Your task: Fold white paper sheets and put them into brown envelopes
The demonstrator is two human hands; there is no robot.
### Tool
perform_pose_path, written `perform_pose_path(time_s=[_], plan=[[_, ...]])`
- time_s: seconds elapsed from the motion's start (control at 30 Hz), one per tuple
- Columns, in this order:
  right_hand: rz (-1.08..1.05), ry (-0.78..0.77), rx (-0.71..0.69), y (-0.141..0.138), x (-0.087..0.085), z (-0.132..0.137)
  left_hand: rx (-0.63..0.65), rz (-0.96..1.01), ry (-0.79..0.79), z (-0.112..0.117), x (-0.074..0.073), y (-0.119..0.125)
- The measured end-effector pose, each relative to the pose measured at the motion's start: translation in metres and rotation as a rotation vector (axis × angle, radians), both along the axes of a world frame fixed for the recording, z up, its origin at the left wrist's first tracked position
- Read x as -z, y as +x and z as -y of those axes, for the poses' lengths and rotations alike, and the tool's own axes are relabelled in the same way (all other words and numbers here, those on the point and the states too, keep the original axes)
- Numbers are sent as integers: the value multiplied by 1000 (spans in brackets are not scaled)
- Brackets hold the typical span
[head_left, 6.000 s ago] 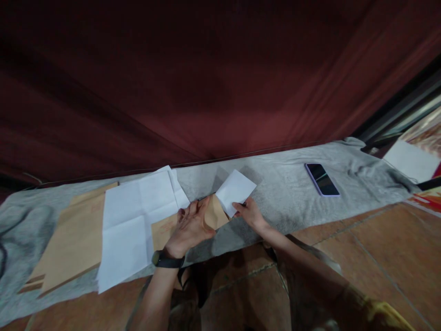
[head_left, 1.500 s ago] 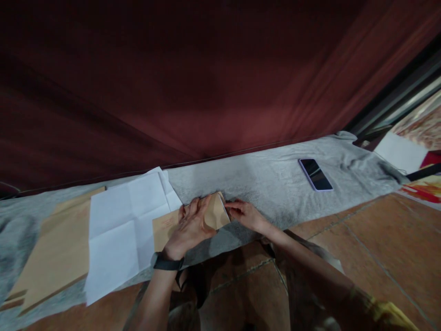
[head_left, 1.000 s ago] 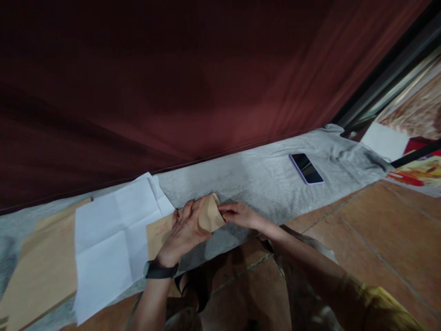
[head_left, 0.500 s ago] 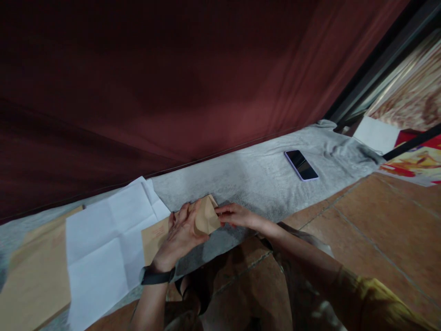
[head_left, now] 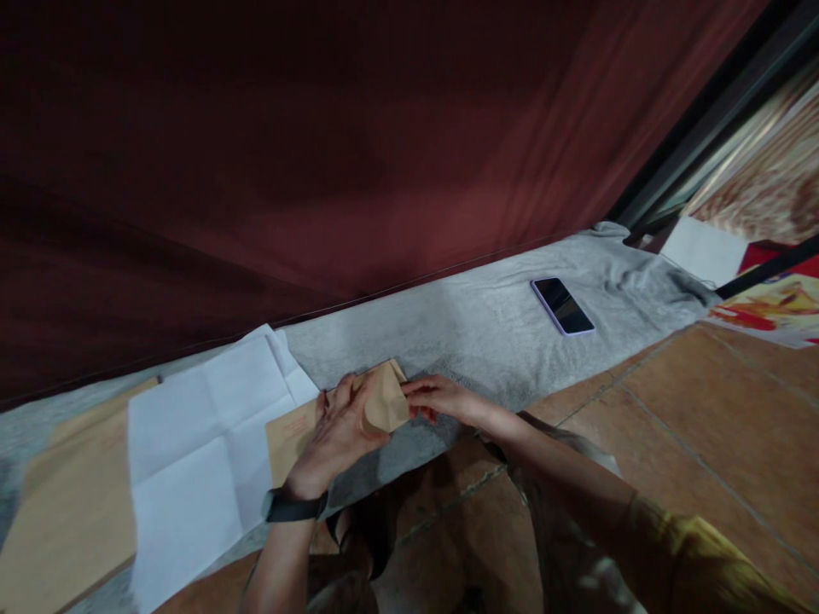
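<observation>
A brown paper envelope [head_left: 291, 433] with small red print lies on the grey cloth. My left hand [head_left: 336, 435], with a dark band at the wrist, is laid across its middle, thumb on the near side and fingers on the far side, holding it down. At the right end the envelope's paper bulges up into a raised, folded flap. There my right hand [head_left: 438, 399] has its bent fingers closed at the edge of the paper. The right fingertips are partly hidden behind that end.
White creased sheets [head_left: 192, 460] lie left of the envelope, overlapping a larger brown envelope [head_left: 70, 503]. A phone in a purple case [head_left: 563, 305] rests on the grey cloth [head_left: 473, 311]. Dark red fabric [head_left: 358, 170] rises behind. Tiled floor [head_left: 691, 443] and a colourful printed sheet [head_left: 768, 307] are at right.
Hardly anything differs. The whole view has shifted slightly, and both hands keep their places on the envelope.
</observation>
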State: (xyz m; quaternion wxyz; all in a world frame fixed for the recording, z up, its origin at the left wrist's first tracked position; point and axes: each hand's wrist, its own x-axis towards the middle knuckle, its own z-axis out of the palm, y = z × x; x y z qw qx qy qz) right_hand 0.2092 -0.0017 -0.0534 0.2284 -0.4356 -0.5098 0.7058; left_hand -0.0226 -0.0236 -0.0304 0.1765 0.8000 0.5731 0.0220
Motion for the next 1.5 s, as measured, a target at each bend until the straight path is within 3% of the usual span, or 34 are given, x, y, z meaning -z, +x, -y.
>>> perform_pose_path(time_s=[0.23,0.4,0.57,0.7,0.83,0.97,1.17,1.5], plan=[[76,44,28,2,5,-1,-2,-15,-51,3,1,0],[168,97,75,6,14,-5,96,22,-47,7,-3,3],[278,150,161,5,12,-7,146,5,-42,11,-3,9],[317,202,83,2,5,-7,175,40,-27,14,-3,13],[377,349,59,-1,-1,-4,175,55,-44,16,-5,16],[436,527,68,-3,2,-1,171,82,-36,15,-6,16],[552,678,31,-6,7,5,176,101,-34,14,-5,15],[846,978,-203,-15,-8,24,139,199,-26,8,0,9]])
